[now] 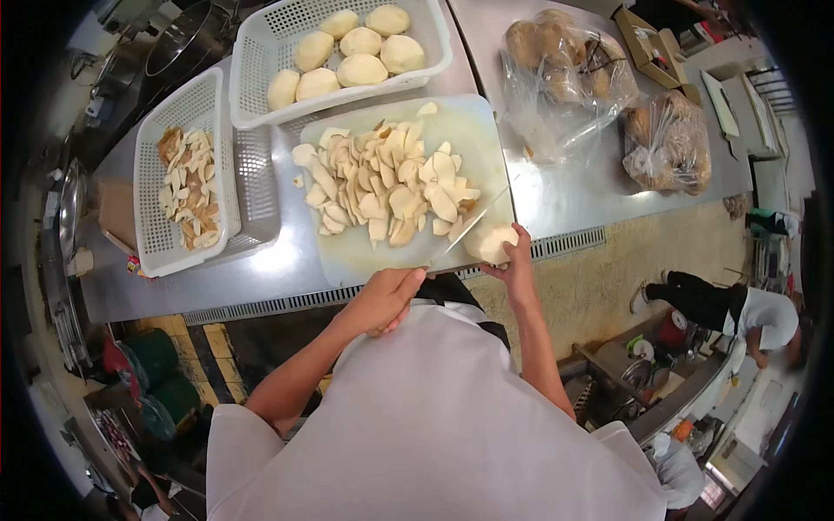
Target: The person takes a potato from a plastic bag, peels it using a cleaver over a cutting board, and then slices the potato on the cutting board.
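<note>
My left hand (388, 298) is closed around the handle of a knife (466, 230), whose long blade points up and to the right over the cutting board's near right corner. My right hand (518, 267) grips a peeled, pale, round tuber (492, 244) close beside the blade. Whether the edge touches the tuber, I cannot tell. On the white cutting board (339, 260) lies a large heap of thick, pale peelings (382, 178), some with brown skin.
Several peeled tubers (360, 69) sit in a white basket (252, 65) behind the board. Another basket (148, 208) at left holds peelings. Plastic bags of brown tubers (565, 69) rest on the steel table (556, 204) at right. A co-worker (764, 317) bends over far right.
</note>
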